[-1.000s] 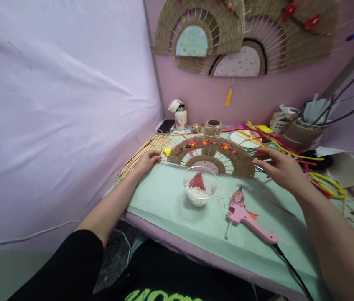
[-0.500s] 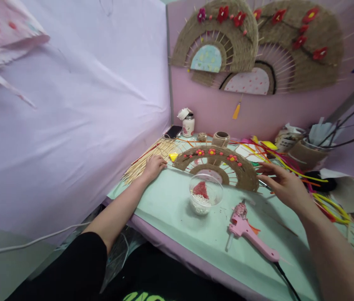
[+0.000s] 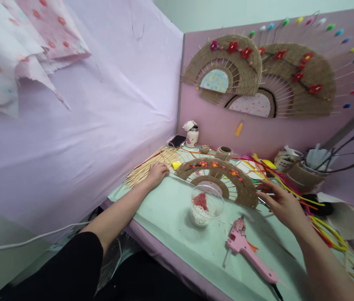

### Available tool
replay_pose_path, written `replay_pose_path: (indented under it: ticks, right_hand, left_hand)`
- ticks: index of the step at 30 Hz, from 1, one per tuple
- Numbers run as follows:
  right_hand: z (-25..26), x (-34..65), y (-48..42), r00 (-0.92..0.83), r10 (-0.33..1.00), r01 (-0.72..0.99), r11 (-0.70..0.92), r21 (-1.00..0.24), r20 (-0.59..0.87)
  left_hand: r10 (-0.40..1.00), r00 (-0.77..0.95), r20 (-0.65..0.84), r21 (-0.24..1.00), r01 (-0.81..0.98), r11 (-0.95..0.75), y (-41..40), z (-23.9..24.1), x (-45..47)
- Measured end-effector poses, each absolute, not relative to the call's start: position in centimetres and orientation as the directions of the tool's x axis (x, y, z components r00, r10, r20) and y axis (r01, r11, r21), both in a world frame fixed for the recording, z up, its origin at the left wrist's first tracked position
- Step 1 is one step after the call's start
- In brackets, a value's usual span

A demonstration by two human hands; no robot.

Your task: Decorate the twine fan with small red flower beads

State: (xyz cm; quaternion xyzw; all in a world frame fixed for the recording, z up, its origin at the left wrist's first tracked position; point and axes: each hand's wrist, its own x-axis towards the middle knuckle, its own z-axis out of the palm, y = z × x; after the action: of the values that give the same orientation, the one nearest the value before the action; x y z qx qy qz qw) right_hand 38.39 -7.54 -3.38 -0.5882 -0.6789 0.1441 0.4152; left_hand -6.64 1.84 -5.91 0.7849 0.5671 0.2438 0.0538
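A half-round twine fan [image 3: 247, 190] with small red and pink flowers along its arc lies on the pale green table. My left hand [image 3: 158, 174] rests on the table near the fan's left end, its fingers lying loosely beside thin bamboo sticks [image 3: 143, 169]. At the other end, my right hand [image 3: 281, 205] is held with fingers spread, close to the fan's edge; whether it touches is unclear. In front of the fan stands a clear plastic cup [image 3: 206, 205] with white beads and red bits. A pink hot glue gun [image 3: 247, 251] lies at the front right.
Behind the fan are a twine roll [image 3: 223, 153], a white bottle [image 3: 192, 137] and a phone [image 3: 177, 141]. Coloured pipe cleaners [image 3: 314, 205] tangle at the right, beside a pot with branches [image 3: 311, 175]. Larger fans [image 3: 305, 79] hang on the pink board.
The view has tilted upward, so more of the wall fans shows and the table things sit lower. Both hands stay near the fan's two ends.
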Motion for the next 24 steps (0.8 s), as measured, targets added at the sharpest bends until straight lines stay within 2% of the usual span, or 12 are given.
replay_pose_path:
  ticks: [24]
  right_hand:
    - [-3.4, 38.26, -7.53, 0.033, 0.916, 0.652, 0.284, -0.703, 0.4]
  left_hand:
    - [0.907, 0.239, 0.346, 0.389, 0.844, -0.37, 1.77, -5.92, -6.58]
